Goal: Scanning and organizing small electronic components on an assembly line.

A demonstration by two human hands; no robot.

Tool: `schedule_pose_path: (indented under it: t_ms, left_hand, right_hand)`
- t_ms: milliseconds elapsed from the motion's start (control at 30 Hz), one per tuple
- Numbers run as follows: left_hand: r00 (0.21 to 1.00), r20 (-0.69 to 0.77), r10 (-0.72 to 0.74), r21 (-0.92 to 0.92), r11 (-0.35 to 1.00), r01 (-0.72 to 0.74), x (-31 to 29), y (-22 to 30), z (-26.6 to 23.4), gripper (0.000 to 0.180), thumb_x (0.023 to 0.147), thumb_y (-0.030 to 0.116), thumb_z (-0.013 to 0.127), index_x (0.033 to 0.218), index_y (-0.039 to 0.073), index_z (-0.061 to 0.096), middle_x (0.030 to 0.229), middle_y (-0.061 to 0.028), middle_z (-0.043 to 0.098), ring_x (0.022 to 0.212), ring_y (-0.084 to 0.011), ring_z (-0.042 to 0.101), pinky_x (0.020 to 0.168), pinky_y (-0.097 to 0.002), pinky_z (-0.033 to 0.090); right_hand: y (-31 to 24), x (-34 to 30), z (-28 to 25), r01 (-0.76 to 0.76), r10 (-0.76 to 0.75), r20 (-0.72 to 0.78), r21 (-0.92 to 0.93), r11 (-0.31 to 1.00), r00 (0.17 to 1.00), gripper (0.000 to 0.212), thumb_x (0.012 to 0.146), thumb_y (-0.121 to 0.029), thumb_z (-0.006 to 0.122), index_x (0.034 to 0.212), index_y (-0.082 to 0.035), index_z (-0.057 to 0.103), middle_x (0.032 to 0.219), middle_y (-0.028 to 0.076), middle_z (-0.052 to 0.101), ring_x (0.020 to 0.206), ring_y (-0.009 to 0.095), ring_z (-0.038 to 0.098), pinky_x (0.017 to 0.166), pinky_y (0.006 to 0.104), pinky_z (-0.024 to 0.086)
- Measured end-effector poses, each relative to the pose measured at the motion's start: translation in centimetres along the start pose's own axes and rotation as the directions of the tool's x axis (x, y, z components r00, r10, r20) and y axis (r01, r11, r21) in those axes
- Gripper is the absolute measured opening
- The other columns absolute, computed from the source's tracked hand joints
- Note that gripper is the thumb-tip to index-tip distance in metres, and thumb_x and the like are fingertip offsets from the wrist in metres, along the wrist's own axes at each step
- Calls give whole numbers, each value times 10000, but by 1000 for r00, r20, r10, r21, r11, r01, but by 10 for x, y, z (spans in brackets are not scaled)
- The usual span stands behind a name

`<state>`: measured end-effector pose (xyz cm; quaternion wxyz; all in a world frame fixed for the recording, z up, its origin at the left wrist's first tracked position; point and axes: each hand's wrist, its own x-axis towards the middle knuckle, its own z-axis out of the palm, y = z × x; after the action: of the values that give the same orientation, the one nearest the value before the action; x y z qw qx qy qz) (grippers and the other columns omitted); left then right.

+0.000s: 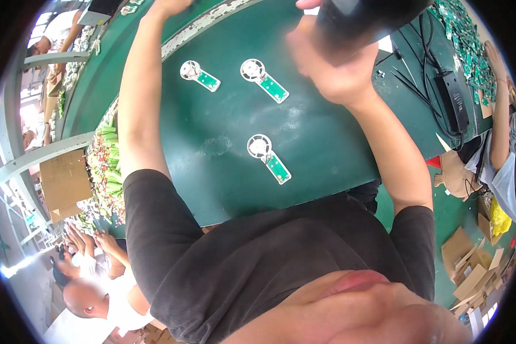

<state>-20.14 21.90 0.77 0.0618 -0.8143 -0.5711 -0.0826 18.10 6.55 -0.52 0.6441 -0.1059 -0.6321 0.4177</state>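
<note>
Three small white fan parts lie apart on the green tabletop, each a round spoked ring with a narrow green circuit board strip. One fan part (pixel 200 75) is at far left, another (pixel 265 81) to its right, and the third (pixel 269 159) nearer to me. My left hand (pixel 171 6) reaches past the table's far left edge; the upper rim of the head view cuts off its fingers. At the far right my right hand (pixel 341 71) is raised, blurred, behind a large dark rounded thing (pixel 372 23) close to the camera, which hides most of its fingers.
Black cables and a power strip (pixel 452 100) lie at the table's right, beside a heap of green circuit boards (pixel 467 46). Green and red parts (pixel 106 166) are piled to the left. Other people work on both sides. Open cardboard boxes (pixel 476 269) stand on the floor at right.
</note>
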Motion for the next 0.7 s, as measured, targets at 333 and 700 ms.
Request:
schedule_pose_path:
  t_ms: [333,700]
  left_hand:
    - [969,238,73,-318,948,7,21,73,-13,235,792,231,816,927,52,746,1089,-126,668,1031,-276,653,886,-409,532]
    - [777,-114,-619,155,761,630,5,-78,19,515,880,396,735,1215,12,663,1224,-281,679,1163,-442,639,986,-477,514]
  right_hand:
    - [7,-3,-6,-50,49,-120,-1,999,992,552,799,50,761,1303,66,536,1035,61,654,904,131,633,797,271,515]
    - [5,9,-1,27,-29,38,49,998,999,484,856,123,682,1288,68,471,793,5,589,636,74,553,638,227,442]
